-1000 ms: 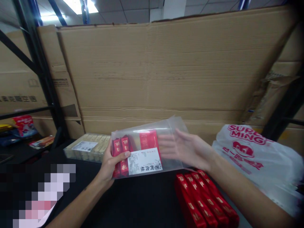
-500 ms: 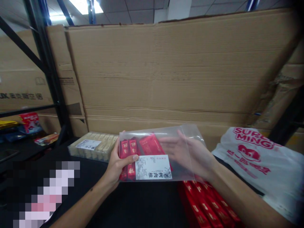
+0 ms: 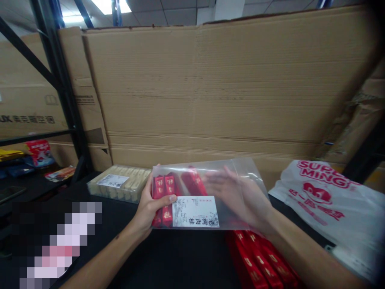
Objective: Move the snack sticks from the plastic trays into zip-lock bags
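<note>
A clear plastic bag [image 3: 230, 218] with a white printed label [image 3: 195, 212] is held up in front of me. My left hand [image 3: 150, 208] is closed on its left end, thumb over the front. Slim red sachets [image 3: 164, 200] stand side by side at that end. Another red sachet [image 3: 194, 180] leans at an angle in the middle of the bag. Through the plastic shows my right hand [image 3: 234, 192], reaching in from the bag's right end. Its fingers are stretched out close to the leaning sachet. Below the right forearm lie several more red sachets [image 3: 264, 261] in rows.
Left of the bag, a clear pack of cream-coloured sachets [image 3: 120, 184] sits on the black table [image 3: 180, 261]. A white printed carrier bag [image 3: 325, 204] lies at the right. Cardboard [image 3: 210, 88] walls off the back. A black rack post [image 3: 64, 104] stands at the left.
The leaning red sachet inside the bag has turned and shows a narrower side. Both hands keep nearly the same positions, with the view shifting slightly.
</note>
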A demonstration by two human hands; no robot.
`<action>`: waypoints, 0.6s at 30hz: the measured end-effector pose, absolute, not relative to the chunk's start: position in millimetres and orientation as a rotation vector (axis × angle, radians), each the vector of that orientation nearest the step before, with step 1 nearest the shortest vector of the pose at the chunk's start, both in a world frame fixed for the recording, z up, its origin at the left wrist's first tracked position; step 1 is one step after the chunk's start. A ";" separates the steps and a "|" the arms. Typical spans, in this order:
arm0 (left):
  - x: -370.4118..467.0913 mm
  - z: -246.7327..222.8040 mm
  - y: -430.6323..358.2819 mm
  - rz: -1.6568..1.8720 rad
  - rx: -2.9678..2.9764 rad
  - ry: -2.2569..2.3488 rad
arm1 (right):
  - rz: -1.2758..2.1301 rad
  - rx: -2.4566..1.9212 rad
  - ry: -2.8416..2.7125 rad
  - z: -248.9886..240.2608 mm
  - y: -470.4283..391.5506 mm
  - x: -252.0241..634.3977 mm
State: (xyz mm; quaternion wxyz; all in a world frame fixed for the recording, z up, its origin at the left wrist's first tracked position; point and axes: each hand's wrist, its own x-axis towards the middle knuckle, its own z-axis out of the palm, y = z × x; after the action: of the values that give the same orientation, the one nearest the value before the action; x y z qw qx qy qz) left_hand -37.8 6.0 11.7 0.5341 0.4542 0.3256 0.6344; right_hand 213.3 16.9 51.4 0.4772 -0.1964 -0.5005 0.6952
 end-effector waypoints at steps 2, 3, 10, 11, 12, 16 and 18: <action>-37.9 9.1 6.8 1.494 1.077 0.775 | 1.731 -0.474 -1.248 49.1 17.4 213.5; -38.0 7.8 7.2 1.487 1.072 0.772 | 1.775 -0.456 -1.271 48.4 17.1 213.2; -40.7 6.0 9.3 1.475 1.088 0.747 | 1.980 -0.262 -1.257 48.5 12.7 208.1; -41.3 6.1 9.4 1.469 1.096 0.746 | 1.984 -0.241 -1.241 49.0 11.8 206.9; -41.7 6.1 9.4 1.462 1.103 0.746 | 1.986 -0.221 -1.225 49.8 10.6 205.5; -42.0 5.7 8.5 1.430 1.108 0.748 | 1.983 -0.156 -1.192 54.2 4.1 199.5; -41.8 6.1 7.7 1.423 1.100 0.737 | 1.974 -0.133 -1.188 55.8 1.4 197.7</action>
State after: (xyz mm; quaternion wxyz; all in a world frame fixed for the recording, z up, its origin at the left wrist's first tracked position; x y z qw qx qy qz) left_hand -41.8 7.7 6.1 0.5638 0.4673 0.3133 0.6046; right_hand 197.7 1.4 55.8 0.4048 -0.0525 -0.4708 0.7822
